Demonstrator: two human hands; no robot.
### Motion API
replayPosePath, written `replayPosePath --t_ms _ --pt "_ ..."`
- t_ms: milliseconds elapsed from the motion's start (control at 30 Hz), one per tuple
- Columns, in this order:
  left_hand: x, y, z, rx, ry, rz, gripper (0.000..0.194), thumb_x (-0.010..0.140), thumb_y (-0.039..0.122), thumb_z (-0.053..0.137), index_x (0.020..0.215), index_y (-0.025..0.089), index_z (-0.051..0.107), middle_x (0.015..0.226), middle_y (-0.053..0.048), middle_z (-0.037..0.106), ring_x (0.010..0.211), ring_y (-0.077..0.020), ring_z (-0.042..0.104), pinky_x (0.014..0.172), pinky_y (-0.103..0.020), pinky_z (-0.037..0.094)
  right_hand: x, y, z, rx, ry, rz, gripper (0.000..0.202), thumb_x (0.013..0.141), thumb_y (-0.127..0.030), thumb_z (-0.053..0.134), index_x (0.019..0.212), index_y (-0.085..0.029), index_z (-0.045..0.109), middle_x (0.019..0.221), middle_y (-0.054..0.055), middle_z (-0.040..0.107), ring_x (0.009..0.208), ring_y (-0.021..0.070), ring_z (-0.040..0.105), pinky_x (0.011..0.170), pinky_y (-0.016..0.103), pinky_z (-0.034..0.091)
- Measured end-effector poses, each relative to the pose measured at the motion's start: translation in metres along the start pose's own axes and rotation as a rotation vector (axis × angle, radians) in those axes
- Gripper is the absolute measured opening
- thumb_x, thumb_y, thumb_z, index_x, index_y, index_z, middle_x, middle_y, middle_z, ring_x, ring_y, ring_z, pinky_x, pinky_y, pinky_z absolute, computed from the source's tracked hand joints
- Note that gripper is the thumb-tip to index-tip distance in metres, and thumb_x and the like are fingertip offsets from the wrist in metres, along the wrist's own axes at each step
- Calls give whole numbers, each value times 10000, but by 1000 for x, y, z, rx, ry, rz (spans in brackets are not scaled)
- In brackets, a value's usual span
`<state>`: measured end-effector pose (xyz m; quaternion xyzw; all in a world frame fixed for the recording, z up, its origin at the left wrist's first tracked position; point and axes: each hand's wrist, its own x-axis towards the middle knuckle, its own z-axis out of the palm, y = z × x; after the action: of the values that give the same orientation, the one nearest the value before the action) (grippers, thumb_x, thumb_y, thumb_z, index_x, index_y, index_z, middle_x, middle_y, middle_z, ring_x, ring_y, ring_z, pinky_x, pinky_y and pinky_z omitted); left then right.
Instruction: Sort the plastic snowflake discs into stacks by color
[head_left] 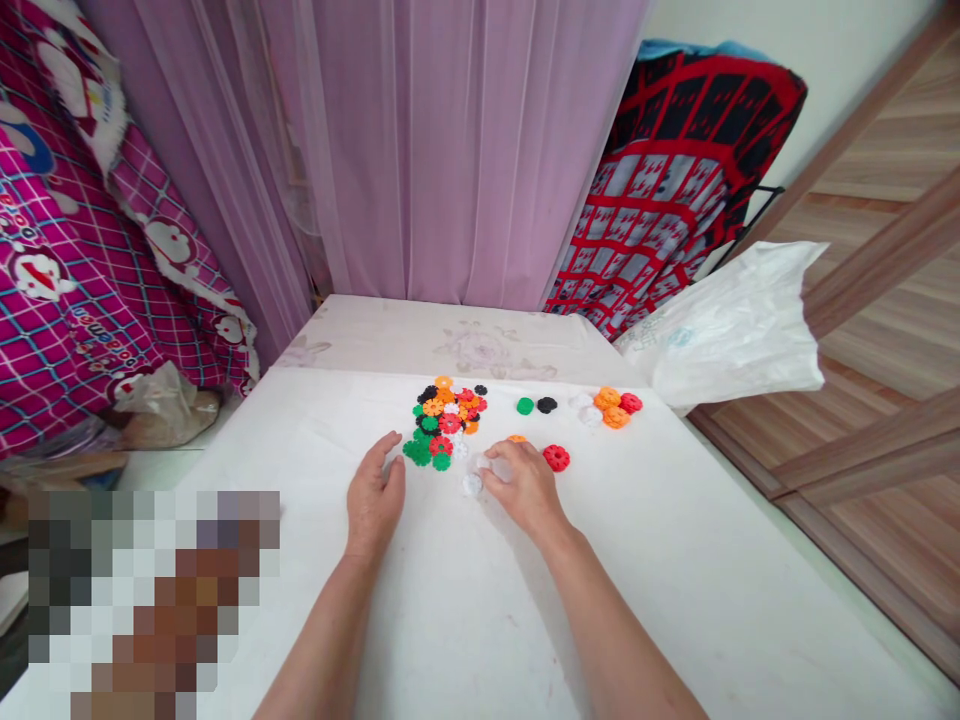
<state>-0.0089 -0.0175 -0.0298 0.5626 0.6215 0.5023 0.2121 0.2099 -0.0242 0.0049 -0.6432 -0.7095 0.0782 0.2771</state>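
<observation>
A mixed pile of snowflake-shaped plastic discs [448,420], in orange, black, red, green and white, lies on the white-covered table. My left hand [377,497] is at the pile's near left, fingers apart, holding nothing. To the right, my right hand [525,487] pinches a white disc [484,462] between thumb and fingers. Just below it on the cloth is another white disc [472,485]. A red disc stack [556,458] sits beyond the right hand, and an orange piece [517,439] is partly hidden behind that hand.
Green [525,406] and black [547,405] pieces lie behind the right hand. Farther right is a group of orange, red and white pieces [616,417]. A white plastic bag [731,325] is at the table's right back edge, and a purple curtain [465,150] hangs behind.
</observation>
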Motion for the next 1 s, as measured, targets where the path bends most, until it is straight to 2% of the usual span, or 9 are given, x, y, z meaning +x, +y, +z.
replayPosePath --t_ms 200,467,767,900,1000 --pt "0 2 0 -20 10 -7 335 849 270 500 1154 241 635 1261 -44 649 1198 -201 575 1076 -401 416 -14 -9 3 -27 -20 -135 138 736 -193 634 867 -235 621 852 20 681 881 210 556 796 325 381" --pt "0 3 0 -29 18 -7 327 845 265 506 1140 241 643 1250 -41 656 1191 -197 579 1076 -399 416 -14 -9 8 -77 -65 -185 128 744 -191 627 862 -239 617 793 22 665 868 212 542 774 320 367" --pt "0 1 1 -15 9 -3 332 849 271 498 1150 237 636 1257 -48 652 1196 -201 577 1075 -403 416 -7 -11 3 -52 -62 -165 89 770 -195 611 848 -235 630 877 26 690 883 212 571 802 326 382" --pt "1 0 1 -16 13 9 327 848 265 493 1138 244 642 1245 -39 658 1187 -195 583 1075 -397 417 9 -12 7 -108 -64 -64 122 780 -170 581 858 -243 639 869 28 695 878 206 587 791 312 402" --pt "1 0 1 -21 17 12 324 843 262 498 1131 244 645 1238 -37 662 1183 -193 585 1072 -393 421 22 -19 13 -143 -121 8 151 776 -214 603 913 -261 643 918 17 702 873 197 602 748 294 409"
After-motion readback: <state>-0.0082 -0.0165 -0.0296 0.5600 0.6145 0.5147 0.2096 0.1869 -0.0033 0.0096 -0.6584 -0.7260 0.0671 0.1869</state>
